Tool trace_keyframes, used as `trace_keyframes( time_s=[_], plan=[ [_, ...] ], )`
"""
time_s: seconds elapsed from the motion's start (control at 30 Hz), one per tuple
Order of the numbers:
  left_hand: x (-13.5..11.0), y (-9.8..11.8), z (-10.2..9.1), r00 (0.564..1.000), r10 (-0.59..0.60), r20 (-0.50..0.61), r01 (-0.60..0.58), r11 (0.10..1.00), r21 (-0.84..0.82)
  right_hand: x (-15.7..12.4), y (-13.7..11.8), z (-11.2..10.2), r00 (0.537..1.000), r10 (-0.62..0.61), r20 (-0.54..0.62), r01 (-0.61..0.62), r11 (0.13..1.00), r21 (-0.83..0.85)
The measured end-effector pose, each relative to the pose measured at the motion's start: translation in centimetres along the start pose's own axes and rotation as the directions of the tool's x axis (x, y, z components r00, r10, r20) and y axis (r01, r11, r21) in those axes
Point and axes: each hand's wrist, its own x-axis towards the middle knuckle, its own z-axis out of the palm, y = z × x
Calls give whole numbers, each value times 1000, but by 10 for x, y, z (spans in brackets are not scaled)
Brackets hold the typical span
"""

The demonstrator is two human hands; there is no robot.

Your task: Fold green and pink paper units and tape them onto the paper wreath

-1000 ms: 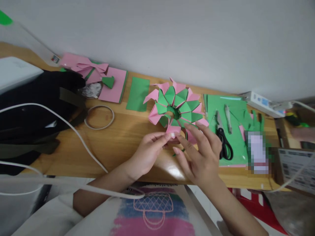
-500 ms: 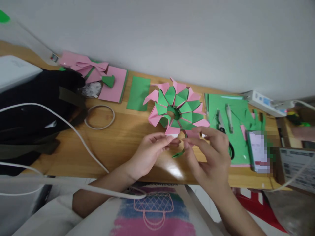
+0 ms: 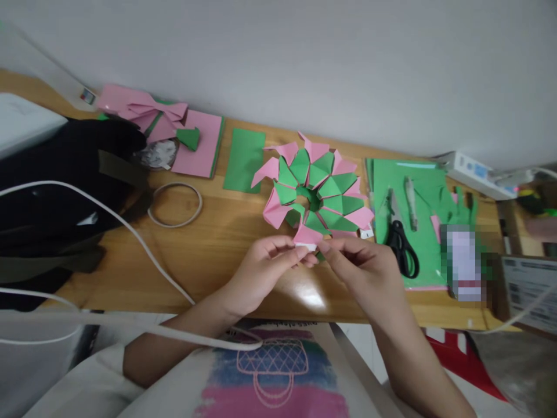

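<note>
A round folded-paper flower point(image 3: 333, 174), with green inner folds and pink outer tips around an open middle, is held just above the table. My left hand point(image 3: 261, 270) pinches one of its lower pink tips between thumb and fingers. Along that tip's edge runs a white strip point(image 3: 306, 247), which looks like adhesive tape. Close by on the right, my right hand point(image 3: 365, 267) is closed in a pinch at the flower's lower edge, by the strip's end. Its fingertips partly hide what they grip; a bit of green paper shows beneath them.
Black-handled scissors point(image 3: 402, 249) and a cutter point(image 3: 411, 203) lie on green paper sheets point(image 3: 429, 249) at right, beside a phone point(image 3: 465, 264). A green sheet point(image 3: 244, 159), pink papers point(image 3: 204, 139) and a pale ring point(image 3: 175, 225) are leftward. A white cable point(image 3: 143, 247) crosses the left side.
My right hand has moved left and closed in against the flower's lower edge beside my left fingers. The green piece below is now mostly hidden. The left hand keeps its pinch.
</note>
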Motion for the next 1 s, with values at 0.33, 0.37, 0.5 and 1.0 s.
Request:
trace_keyframes(
  time_s=[0.33, 0.37, 0.5, 1.0],
  plan=[
    [-1, 7, 4, 1000, 8, -20, -6, 997, 73, -8, 1, 11, 988, 7, -157, -5, 1000, 11],
    [-1, 8, 4, 1000, 4, -23, -2, 996, 85, -8, 2, 11, 984, 0, -176, 0, 1000, -2],
    [-3, 11, 5, 999, -45, -8, 46, 989, 138, -9, 3, 8, 972, -46, -229, 26, 996, -90],
    [-5, 9, 3, 995, -100, 9, 92, 943, 321, -17, 10, 1, 984, -46, -174, 24, 992, -126]
  ],
)
